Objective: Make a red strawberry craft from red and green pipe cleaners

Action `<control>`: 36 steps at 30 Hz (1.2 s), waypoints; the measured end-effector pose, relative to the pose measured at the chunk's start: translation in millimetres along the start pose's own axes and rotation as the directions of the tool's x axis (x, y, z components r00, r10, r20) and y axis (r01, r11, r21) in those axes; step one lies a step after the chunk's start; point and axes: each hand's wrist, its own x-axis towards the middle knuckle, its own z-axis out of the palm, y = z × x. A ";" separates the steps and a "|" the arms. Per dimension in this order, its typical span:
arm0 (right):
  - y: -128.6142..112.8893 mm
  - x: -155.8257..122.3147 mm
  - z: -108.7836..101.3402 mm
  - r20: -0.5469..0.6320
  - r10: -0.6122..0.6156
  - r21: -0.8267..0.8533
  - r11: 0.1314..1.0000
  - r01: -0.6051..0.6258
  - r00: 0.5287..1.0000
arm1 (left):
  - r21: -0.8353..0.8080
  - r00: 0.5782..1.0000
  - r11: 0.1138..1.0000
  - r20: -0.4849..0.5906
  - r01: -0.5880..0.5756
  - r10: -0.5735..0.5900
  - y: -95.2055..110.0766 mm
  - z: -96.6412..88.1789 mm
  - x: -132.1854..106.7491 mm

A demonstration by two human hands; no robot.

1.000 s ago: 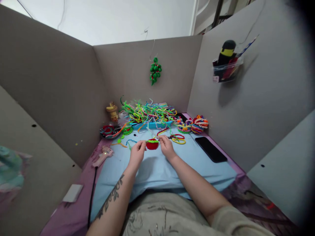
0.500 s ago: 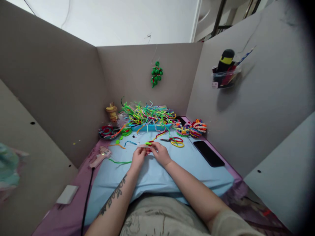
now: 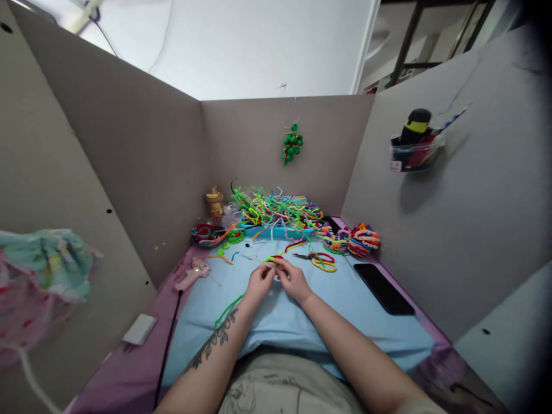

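Note:
My left hand and my right hand meet over the blue cloth, fingertips pinched together. Just beyond the fingers shows a small bright-green and red fuzzy piece, likely bent pipe cleaner. What lies between the fingertips is mostly hidden. Beside my left wrist a green pipe cleaner curves toward the forearm; whether it joins the held piece I cannot tell. Scissors with red and yellow handles lie right of my right hand. A red and yellow pipe cleaner rests beyond the fingers.
A blue tray heaped with pipe cleaners stands at the back. Left are a pink glue gun, its black cord and a white block. Right are a black phone and colourful fuzzy pieces. Grey panels enclose the table.
The view has shifted, so everything sits lower and further right. My hands have drawn closer together, and the pale strip between them no longer shows. The green pipe cleaner now curves downward beside my forearm.

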 end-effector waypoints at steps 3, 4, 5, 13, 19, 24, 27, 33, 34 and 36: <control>2.8 -0.5 1.8 0.022 0.012 0.055 0.998 -0.013 1.000 | 0.043 1.000 0.999 -0.018 -0.024 0.025 0.2 0.2 -1.7; 3.4 -0.5 2.2 0.021 0.011 0.068 0.998 -0.013 1.000 | 0.050 0.999 0.998 -0.019 -0.031 0.032 0.5 0.0 -2.1; 3.8 -0.5 2.4 0.015 0.007 0.071 0.997 -0.008 1.000 | 0.055 0.999 0.998 -0.018 -0.036 0.037 0.8 -0.2 -2.3; 7.5 -2.2 1.9 -0.084 -0.163 -0.192 0.971 0.144 0.983 | 0.048 1.000 0.999 -0.001 0.026 -0.026 6.3 -1.3 -2.2; 10.2 -2.8 5.6 -0.067 -0.260 -0.419 0.884 0.209 0.963 | 0.096 1.000 0.995 -0.009 0.022 -0.021 4.4 0.4 -2.2; 6.7 -2.2 5.9 -0.054 -0.283 -0.407 0.882 0.237 0.958 | 0.078 0.999 0.997 -0.018 0.029 -0.028 5.6 -0.2 -1.8; 4.2 -1.2 3.9 -0.073 -0.285 -0.296 0.921 0.252 0.956 | 0.080 0.998 0.995 -0.045 0.051 -0.048 5.9 -0.6 -2.0; 2.9 -0.6 2.7 -0.052 -0.291 -0.174 0.944 0.279 0.955 | 0.130 0.997 0.991 -0.081 0.015 -0.004 8.2 -1.2 -3.6; 3.6 -0.7 3.2 -0.052 -0.289 -0.172 0.946 0.276 0.956 | 0.141 0.996 0.990 -0.087 0.000 0.013 8.9 -1.2 -3.8; 5.6 -0.9 4.3 -0.054 -0.277 -0.174 0.949 0.264 0.959 | 0.165 0.994 0.986 -0.102 -0.021 0.038 10.1 -1.2 -4.1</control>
